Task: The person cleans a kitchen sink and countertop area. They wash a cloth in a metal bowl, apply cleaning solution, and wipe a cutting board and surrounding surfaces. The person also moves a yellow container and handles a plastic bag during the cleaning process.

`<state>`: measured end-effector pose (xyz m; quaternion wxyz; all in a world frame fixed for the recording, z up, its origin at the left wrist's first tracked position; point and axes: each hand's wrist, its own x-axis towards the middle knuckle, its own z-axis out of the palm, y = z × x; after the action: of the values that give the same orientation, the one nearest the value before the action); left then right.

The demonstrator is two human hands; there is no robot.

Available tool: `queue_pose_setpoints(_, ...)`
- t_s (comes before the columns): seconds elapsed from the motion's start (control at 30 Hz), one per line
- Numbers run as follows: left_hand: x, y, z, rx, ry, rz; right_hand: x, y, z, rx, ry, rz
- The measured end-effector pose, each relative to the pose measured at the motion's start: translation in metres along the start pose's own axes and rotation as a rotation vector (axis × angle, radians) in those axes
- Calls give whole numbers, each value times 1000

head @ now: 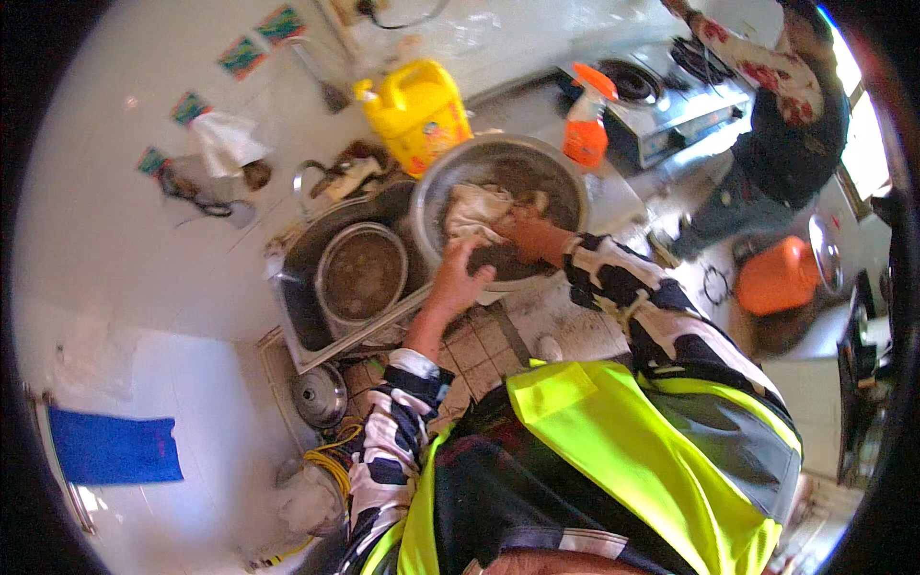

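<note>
A large metal basin (pixel 425 228) stands beside the sink, with a wet beige cloth (pixel 474 207) bunched up in dark water inside it. My right hand (pixel 535 236) reaches into the basin and grips the cloth's right side; its fingertips are partly hidden. At the near rim, my left hand (pixel 460 277) has its thumb spread away from the fingers, and the fingertips meet the cloth's lower edge. Left of the basin, a second round metal bowl (pixel 363 277) with brownish water sits in the stainless steel sink (pixel 302 316).
A yellow jug (pixel 420 115) and an orange spray bottle (pixel 586 122) stand behind the basin. Right of them is a gas stove (pixel 647 108), with another person (pixel 783 136) beside it. An orange container (pixel 776 277) stands farther right. A metal lid (pixel 320 395) and yellow hose (pixel 330 460) lie lower left.
</note>
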<state>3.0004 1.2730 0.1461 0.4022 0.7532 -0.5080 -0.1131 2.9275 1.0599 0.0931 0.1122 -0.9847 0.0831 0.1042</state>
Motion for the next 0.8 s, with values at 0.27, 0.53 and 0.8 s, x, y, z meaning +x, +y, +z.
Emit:
queue_pose_setpoints(0.27, 4, 1, 6, -831, -34, -715, 5, -4, -15, 44, 27, -146)
queue_pose_setpoints(0.53, 30, 6, 7, -1647, 46, -687, -31, -57, -60, 935, 278, -244)
queue_pose_setpoints(0.8, 44, 20, 22, -1574, 228, -550, -39, -77, -86, 619, 640, -269)
